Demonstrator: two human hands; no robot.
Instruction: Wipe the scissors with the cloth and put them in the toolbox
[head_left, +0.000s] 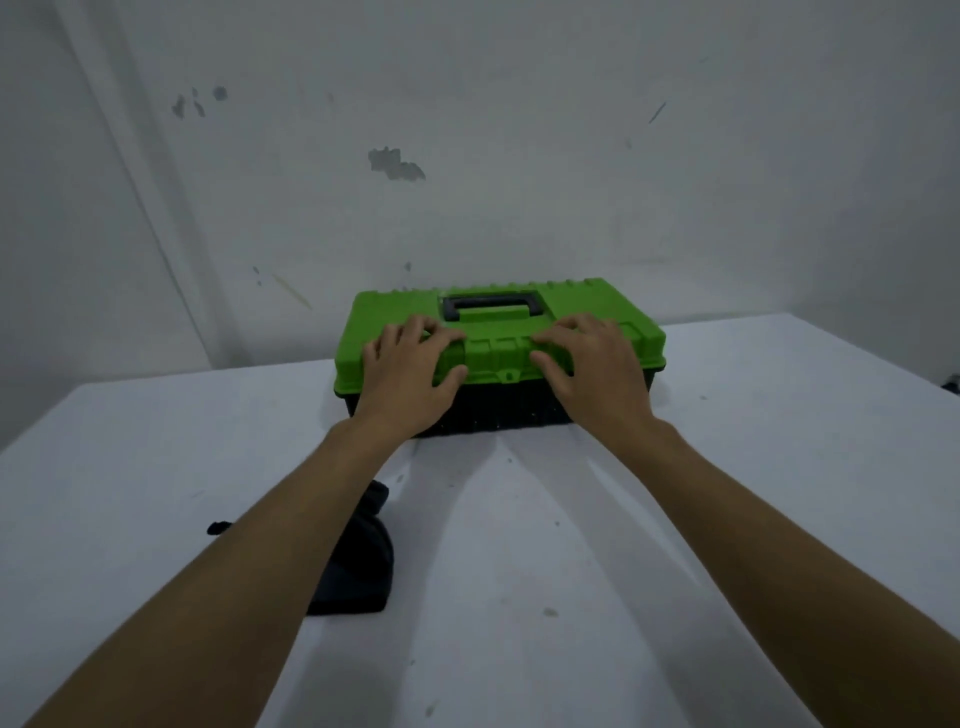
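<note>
white table (727, 519) against scuffed wall. toolbox (597, 312) at far edge, green lid shut. left hand (410, 374) and right hand (597, 371) flat on lid, fingers spread, gripping nothing. dark cloth (358, 566) near front-left, partly under forearm. scissors probably inside, can't tell.

Cloth (358, 566) partly hidden under the left arm (244, 561), so full shape not clear. Toolbox (597, 312) shut, inside hidden; front corners and latches covered by the left hand (410, 371) and right hand (592, 371). Both arms cut off by the bottom edge.
</note>
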